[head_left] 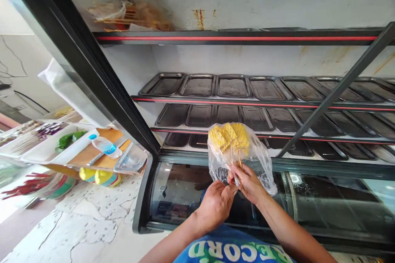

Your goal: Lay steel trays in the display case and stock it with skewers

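A bunch of skewers with yellow, folded, sheet-like food (230, 137) stands food-end up in front of me, inside a clear plastic bag (262, 164). My right hand (249, 183) is closed around the bare wooden sticks (239, 164) below the food. Beside it, my left hand (217, 199) has its fingers closed at the bag's gathered edge near the stick ends; its fingertips are partly hidden. The loose part of the bag hangs out to the right, behind my right hand.
An open display cabinet has shelves of metal trays (233, 86). A slanted dark bar (342, 86) crosses its right side. Bagged skewers (132, 16) lie on the upper shelf. To the left are a water bottle (106, 146), green peppers (68, 140) and yellow-topped containers (106, 177).
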`<state>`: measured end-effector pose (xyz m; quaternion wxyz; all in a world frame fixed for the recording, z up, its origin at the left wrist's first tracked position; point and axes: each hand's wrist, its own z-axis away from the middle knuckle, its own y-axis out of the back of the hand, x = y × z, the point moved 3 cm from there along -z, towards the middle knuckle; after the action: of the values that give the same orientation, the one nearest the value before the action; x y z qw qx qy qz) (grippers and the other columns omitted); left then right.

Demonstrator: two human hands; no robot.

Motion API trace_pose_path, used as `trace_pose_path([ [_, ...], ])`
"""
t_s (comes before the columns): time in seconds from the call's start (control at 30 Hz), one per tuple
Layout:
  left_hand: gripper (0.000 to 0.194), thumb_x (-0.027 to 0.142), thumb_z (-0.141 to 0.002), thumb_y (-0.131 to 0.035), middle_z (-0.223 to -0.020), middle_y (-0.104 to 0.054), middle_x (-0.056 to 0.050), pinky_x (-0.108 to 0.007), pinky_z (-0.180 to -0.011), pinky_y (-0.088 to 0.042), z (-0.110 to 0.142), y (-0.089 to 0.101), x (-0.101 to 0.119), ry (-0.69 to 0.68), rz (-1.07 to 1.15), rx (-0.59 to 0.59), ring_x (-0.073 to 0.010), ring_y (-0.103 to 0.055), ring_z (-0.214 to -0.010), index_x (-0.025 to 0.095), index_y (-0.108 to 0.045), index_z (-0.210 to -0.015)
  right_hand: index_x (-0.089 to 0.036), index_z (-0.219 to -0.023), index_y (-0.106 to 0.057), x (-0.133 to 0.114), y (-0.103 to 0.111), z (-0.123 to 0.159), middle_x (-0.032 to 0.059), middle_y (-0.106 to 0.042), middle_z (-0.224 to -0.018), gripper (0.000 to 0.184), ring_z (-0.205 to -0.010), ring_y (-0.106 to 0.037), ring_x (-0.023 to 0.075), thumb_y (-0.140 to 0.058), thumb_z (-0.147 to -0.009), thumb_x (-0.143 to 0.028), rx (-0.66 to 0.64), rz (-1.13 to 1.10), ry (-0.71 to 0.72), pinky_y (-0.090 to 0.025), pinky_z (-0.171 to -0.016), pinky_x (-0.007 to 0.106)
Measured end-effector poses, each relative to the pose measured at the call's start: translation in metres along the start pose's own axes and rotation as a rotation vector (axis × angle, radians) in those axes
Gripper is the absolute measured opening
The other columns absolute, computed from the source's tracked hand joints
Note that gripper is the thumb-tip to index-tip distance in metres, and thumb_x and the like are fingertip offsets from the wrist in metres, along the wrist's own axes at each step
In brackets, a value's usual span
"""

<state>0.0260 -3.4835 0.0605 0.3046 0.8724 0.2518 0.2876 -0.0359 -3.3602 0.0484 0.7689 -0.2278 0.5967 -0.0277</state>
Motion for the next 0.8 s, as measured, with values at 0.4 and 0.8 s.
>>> trace_pose_path([
  [0.4, 0.022, 0.041, -0.095, -0.049, -0.067, -0.062, 0.003, -0.024, -0.056, -0.038, 0.009, 0.061, -0.030, 0.612, 0.931, 0.290, -0.0125, -0.049, -0.057, 0.021, -0.048, -0.104, -0.015, -0.086, -0.054, -0.003, -0.015, -0.003, -0.0120, -0.040, -0.055, 0.051, -0.035, -0.025, -0.0013, -0.080, -0.068, -0.056, -0.077, 0.007, -0.097, -0.017, -0.036, 0.016],
  [0.8, 0.083, 0.079, -0.079, -0.043, -0.122, -0.064, -0.021, -0.060, -0.091, -0.047, 0.008, 0.039, -0.140, 1.168, 1.542, 0.447, -0.0416, -0.057, -0.116, 0.015, -0.057, -0.129, -0.016, -0.085, -0.054, -0.052, -0.036, 0.035, -0.0121, -0.036, -0.054, 0.040, -0.033, -0.022, -0.0025, -0.076, -0.076, -0.048, -0.382, 0.168, -0.447, -0.011, -0.033, 0.014],
])
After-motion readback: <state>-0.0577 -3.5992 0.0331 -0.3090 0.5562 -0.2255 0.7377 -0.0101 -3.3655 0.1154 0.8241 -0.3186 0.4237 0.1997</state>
